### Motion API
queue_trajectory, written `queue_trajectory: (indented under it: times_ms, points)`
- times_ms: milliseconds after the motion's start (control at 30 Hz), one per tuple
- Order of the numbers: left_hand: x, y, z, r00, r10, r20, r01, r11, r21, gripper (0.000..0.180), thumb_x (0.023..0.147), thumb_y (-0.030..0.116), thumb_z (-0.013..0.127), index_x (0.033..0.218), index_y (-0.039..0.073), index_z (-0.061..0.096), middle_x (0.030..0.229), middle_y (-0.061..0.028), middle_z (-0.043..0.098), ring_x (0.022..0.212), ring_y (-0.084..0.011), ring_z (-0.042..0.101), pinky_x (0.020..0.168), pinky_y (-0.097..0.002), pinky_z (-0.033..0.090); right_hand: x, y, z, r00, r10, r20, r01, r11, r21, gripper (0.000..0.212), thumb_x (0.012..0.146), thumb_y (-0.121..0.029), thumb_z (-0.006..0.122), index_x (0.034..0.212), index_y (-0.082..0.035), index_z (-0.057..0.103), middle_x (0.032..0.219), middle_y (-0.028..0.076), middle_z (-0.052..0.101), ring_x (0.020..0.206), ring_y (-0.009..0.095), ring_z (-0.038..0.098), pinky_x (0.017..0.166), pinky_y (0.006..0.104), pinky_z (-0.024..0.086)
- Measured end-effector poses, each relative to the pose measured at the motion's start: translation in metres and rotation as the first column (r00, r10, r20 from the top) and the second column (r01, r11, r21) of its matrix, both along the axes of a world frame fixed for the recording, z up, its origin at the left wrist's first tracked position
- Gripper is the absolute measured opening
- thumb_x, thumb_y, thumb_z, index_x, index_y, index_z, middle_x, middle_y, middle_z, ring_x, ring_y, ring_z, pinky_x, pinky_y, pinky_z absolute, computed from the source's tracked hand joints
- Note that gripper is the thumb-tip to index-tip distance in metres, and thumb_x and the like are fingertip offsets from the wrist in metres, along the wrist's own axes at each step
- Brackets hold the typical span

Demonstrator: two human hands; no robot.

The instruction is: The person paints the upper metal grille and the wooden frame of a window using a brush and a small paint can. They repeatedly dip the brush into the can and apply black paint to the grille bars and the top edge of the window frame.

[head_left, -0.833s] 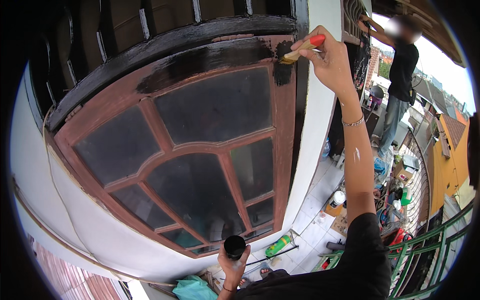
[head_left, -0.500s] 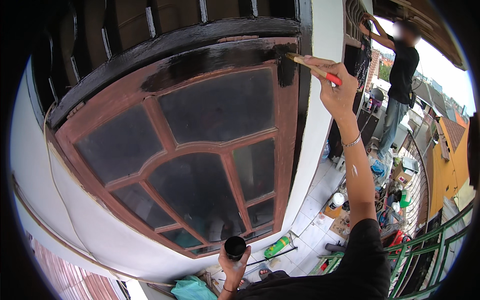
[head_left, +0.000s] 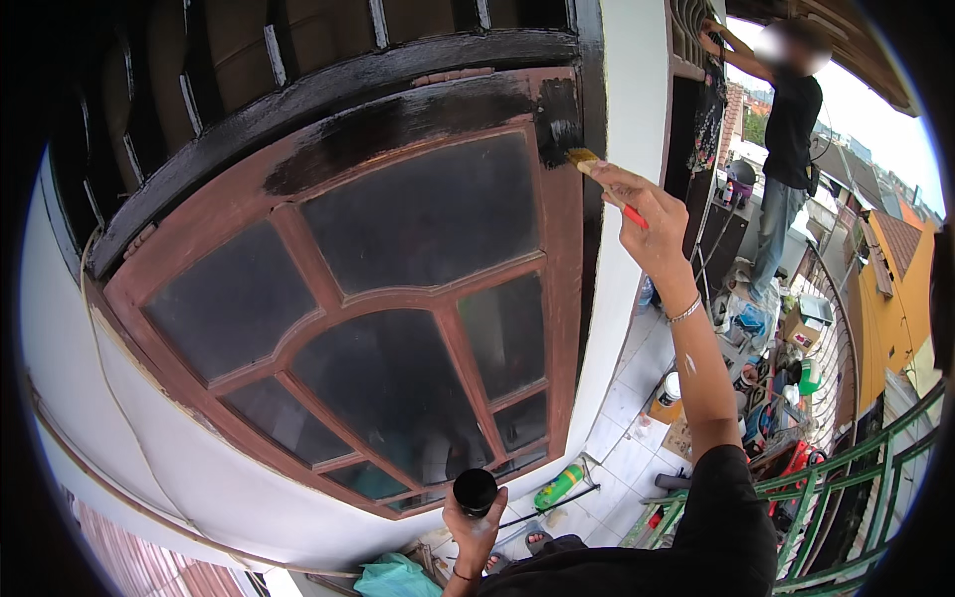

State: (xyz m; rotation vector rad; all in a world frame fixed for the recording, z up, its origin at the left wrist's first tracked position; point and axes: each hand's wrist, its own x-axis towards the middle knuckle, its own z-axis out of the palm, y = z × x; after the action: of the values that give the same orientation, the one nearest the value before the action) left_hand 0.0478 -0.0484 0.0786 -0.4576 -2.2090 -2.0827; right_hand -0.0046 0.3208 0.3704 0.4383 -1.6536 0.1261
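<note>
My right hand grips a paintbrush with a pale and red handle. Its bristles meet the right upright of a brown wooden window frame, just below a patch of wet black paint. Black paint also covers much of the frame's top rail, while its lower bars are brown around dark glass panes. Low in front of me, my left hand is wrapped round a small cup that looks black inside.
A white wall borders the window. Green railing curves at lower right. Cans, boxes and tools clutter the tiled floor, with a green bottle near my feet. Another person stands at far right, arms raised to a grille.
My right hand has brought the brush down the right upright, and the black patch there reaches a little differently with fresh streaks. The view has shifted slightly; my left hand still holds the cup.
</note>
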Motion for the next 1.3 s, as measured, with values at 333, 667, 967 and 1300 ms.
queue_trajectory:
  times_ms: [333, 667, 967, 1300]
  points:
    - [-0.001, 0.003, 0.005, 0.999, -0.026, 0.040, 0.025, 0.999, 0.020, 0.040, 0.077, 0.013, 0.092, 0.105, 0.000, 0.066, 0.092, -0.0053, 0.072, 0.081, -0.0127, 0.066, 0.077, -0.0274, 0.054, -0.008, 0.008, 0.005, 0.987, -0.063, -0.150, 0.042, 0.990, -0.135, 0.030, 0.079, 0.020, 0.067, 0.101, -0.001, 0.065, 0.110, 0.010, 0.077, 0.103, 0.025, 0.076, 0.084, 0.0295, 0.063]
    - [-0.006, -0.003, -0.003, 0.999, -0.032, 0.019, 0.033, 0.999, -0.032, 0.040, 0.077, 0.014, 0.092, 0.104, 0.000, 0.067, 0.091, -0.0059, 0.072, 0.081, -0.0125, 0.067, 0.077, -0.0272, 0.054, 0.026, 0.002, -0.013, 0.992, 0.040, 0.116, -0.002, 0.952, -0.305, 0.014, 0.087, 0.010, 0.071, 0.097, 0.002, 0.066, 0.103, 0.014, 0.079, 0.094, 0.025, 0.078, 0.079, 0.0298, 0.059]
    - [-0.007, -0.003, 0.004, 0.998, -0.054, 0.044, 0.053, 0.998, 0.025, 0.036, 0.078, 0.010, 0.091, 0.103, 0.000, 0.066, 0.092, -0.0042, 0.071, 0.081, -0.0112, 0.065, 0.075, -0.0265, 0.053, 0.002, 0.030, 0.084, 0.982, 0.180, 0.058, -0.157, 0.947, -0.282, 0.005, 0.093, 0.005, 0.067, 0.098, 0.004, 0.064, 0.103, 0.013, 0.079, 0.097, 0.015, 0.073, 0.094, 0.0290, 0.055]
    - [-0.001, -0.004, 0.006, 0.998, -0.048, 0.043, 0.048, 0.999, -0.012, 0.041, 0.077, 0.011, 0.092, 0.105, 0.000, 0.065, 0.093, -0.0045, 0.071, 0.081, -0.0108, 0.065, 0.075, -0.0262, 0.053, 0.019, 0.007, -0.036, 0.988, 0.111, 0.108, -0.087, 0.975, -0.202, 0.020, 0.086, 0.018, 0.064, 0.097, 0.001, 0.063, 0.105, 0.017, 0.078, 0.101, 0.029, 0.077, 0.085, 0.0315, 0.062]
